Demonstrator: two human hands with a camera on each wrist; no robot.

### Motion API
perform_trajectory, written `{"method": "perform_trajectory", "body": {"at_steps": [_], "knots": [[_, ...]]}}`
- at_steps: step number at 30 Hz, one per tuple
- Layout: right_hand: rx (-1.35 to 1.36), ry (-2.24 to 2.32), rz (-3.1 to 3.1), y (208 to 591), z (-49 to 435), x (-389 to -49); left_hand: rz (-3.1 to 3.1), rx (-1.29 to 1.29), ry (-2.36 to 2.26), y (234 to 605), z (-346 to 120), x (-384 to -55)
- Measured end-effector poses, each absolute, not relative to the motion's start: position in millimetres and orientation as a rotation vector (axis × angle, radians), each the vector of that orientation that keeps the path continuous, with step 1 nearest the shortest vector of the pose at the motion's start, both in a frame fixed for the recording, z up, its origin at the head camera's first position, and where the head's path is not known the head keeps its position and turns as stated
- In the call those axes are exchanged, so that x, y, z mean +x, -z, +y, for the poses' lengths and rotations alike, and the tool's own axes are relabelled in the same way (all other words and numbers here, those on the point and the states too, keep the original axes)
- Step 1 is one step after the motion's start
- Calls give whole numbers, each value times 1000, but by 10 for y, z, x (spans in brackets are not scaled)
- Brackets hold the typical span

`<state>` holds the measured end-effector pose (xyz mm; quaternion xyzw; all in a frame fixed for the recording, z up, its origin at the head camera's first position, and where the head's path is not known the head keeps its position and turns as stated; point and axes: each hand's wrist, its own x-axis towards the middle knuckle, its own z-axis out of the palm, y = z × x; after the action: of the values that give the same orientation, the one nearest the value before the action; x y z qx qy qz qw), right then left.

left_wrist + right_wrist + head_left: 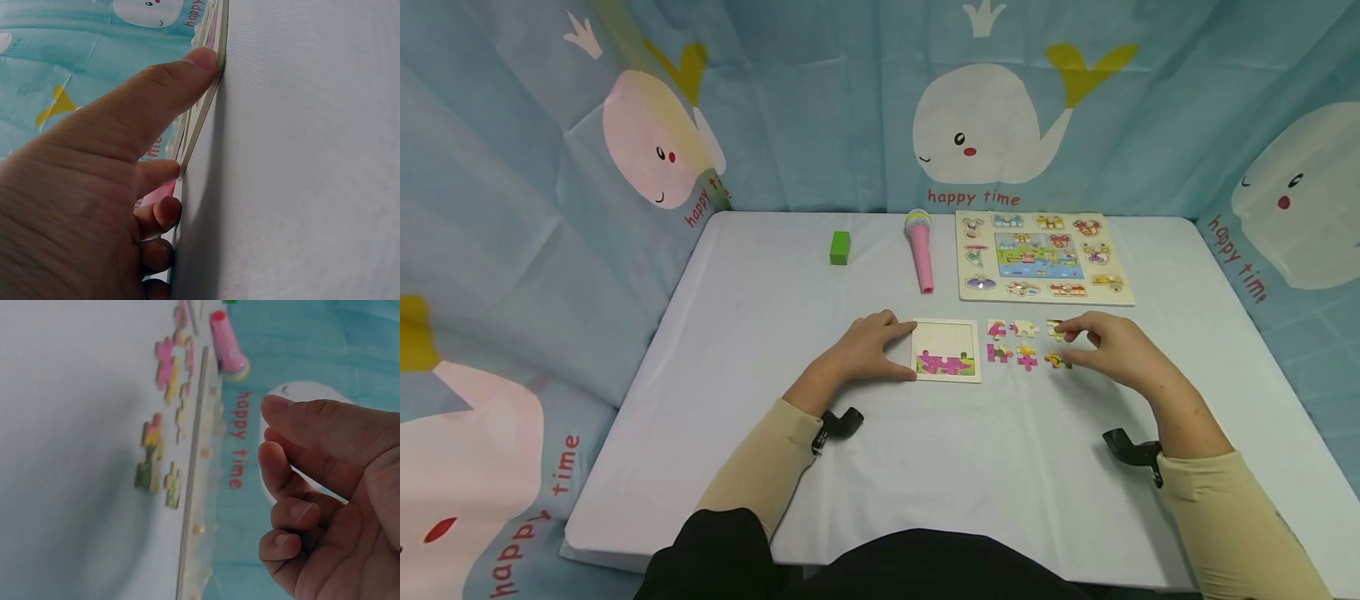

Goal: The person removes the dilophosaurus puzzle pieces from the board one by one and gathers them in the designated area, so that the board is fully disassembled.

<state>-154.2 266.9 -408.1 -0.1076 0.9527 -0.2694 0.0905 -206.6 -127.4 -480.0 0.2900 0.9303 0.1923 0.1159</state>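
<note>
A small square wooden puzzle board (944,337) lies on the white table with a row of pink and green pieces (945,363) along its near side. My left hand (867,347) holds the board at its left side, thumb at the near corner and forefinger at the far one. Several loose jigsaw pieces (1026,357) lie in two rows to its right. Over the rightmost ones hovers my right hand (1112,348), thumb and forefinger apart. Nothing shows between those fingers in the right wrist view, where a green and yellow piece (147,467) lies on the table beyond.
Behind the loose pieces lies a larger wooden knob puzzle (1041,293) with picture pieces. A pink toy microphone (921,258) stands to its left on the tabletop, lying lengthwise, and a green block (840,247) sits further left. A blue whale-print curtain (820,117) surrounds the table (760,333).
</note>
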Motion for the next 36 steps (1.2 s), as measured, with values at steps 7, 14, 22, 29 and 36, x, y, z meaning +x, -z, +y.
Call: {"method": "perform_trajectory", "body": {"at_steps": [7,14,22,29,36], "knots": [[-447,810,2867,3922,2514,-1500,2723,856,-569,4799,-1275,-2070],[-572,854,2871,3819,2306,-1503,2721,853,-563,4789,-1294,-2065],[-641,936,2823,3772,2049,-1535,2721,861,-573,4793,-1289,-2065],[-706,952,2785,3796,1870,-1590,2725,864,-581,4802,-1281,-2065],[-772,948,2762,3847,1675,-1638,2721,864,-564,4775,-1276,-2059]]}}
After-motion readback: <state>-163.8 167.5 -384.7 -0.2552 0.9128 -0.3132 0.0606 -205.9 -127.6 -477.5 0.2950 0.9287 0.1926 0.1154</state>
